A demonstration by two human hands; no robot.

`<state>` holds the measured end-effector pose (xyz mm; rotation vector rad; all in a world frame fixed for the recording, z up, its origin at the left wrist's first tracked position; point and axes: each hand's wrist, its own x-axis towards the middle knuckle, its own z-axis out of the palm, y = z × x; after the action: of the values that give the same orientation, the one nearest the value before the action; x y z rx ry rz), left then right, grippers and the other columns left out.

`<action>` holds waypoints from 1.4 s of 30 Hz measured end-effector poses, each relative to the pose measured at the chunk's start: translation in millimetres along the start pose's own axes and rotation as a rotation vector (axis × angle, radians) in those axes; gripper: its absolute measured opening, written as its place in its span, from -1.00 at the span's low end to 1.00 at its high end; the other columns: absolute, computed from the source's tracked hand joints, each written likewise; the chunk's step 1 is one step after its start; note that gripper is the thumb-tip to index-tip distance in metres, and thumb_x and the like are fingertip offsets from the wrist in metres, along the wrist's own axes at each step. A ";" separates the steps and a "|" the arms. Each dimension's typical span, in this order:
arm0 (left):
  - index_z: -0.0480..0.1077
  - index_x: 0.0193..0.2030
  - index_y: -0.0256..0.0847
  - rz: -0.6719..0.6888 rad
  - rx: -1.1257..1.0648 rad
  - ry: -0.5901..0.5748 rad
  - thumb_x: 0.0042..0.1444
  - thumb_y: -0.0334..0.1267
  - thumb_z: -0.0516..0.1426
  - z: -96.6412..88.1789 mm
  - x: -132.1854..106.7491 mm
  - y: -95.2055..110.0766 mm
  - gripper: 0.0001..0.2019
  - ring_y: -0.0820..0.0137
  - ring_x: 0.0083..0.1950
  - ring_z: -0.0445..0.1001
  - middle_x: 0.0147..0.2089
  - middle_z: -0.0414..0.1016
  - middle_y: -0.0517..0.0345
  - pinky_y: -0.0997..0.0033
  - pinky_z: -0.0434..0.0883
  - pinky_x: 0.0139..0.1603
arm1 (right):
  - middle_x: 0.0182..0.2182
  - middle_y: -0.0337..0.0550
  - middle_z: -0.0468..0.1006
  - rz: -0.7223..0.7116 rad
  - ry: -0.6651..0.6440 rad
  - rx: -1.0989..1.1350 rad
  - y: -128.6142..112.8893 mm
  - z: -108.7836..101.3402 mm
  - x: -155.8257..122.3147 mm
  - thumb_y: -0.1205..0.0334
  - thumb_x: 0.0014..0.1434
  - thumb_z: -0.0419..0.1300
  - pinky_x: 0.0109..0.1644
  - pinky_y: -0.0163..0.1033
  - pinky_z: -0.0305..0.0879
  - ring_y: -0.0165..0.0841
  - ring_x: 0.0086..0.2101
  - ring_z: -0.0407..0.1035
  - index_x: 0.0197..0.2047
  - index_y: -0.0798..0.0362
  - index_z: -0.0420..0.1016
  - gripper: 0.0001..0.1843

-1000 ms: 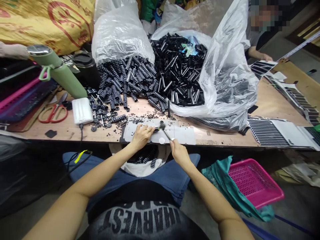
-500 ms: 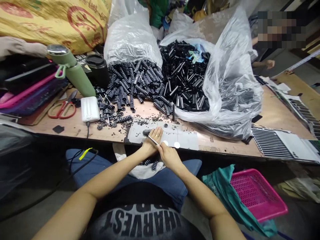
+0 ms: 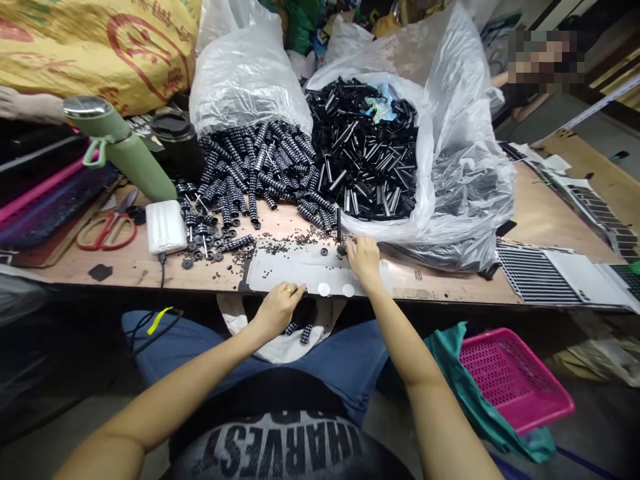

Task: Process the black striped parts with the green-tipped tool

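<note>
My left hand [image 3: 278,309] is at the table's front edge, fingers closed in a pinch; what they hold, if anything, is too small to name. Farther right, my right hand [image 3: 364,261] rests over the pale grey mat [image 3: 290,270] with curled fingers. A small dark piece shows at its fingertips, its kind unclear. Just beyond stands an upright black tube [image 3: 339,225]. Two white discs [image 3: 324,289] and a small black washer [image 3: 324,252] lie on the mat, among scattered tiny dark bits. Black-and-white patterned tubes [image 3: 307,328] rest in a white cloth on my lap.
Behind are a pile of patterned tubes [image 3: 260,163] and a plastic bag [image 3: 425,153] of black tubes. At left are red-handled scissors [image 3: 107,230], a white power bank [image 3: 165,228] and a green bottle [image 3: 133,157]. A pink basket [image 3: 520,380] sits low right; another person is beyond.
My left hand has gone from lying on the mat to a pinch at the table edge. My right hand has moved right and forward; the metal rod it held no longer shows.
</note>
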<state>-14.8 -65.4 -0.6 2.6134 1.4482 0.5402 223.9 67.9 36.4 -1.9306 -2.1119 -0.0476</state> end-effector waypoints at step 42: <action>0.52 -0.41 -0.34 -0.843 -1.416 0.280 -0.14 0.04 0.29 -36.8 53.1 -4.8 -0.60 0.34 -0.39 0.46 -0.43 0.54 0.03 0.40 0.37 -0.37 | 0.26 0.14 0.11 -0.406 -0.182 0.411 -99.0 -44.9 -33.6 -0.07 -0.07 0.34 0.30 0.13 -0.03 0.00 0.25 0.00 0.36 0.04 -0.02 0.03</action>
<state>-6.1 -21.2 46.0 0.8010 1.2512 1.1800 137.2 15.2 88.0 -1.3000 -2.3678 0.4597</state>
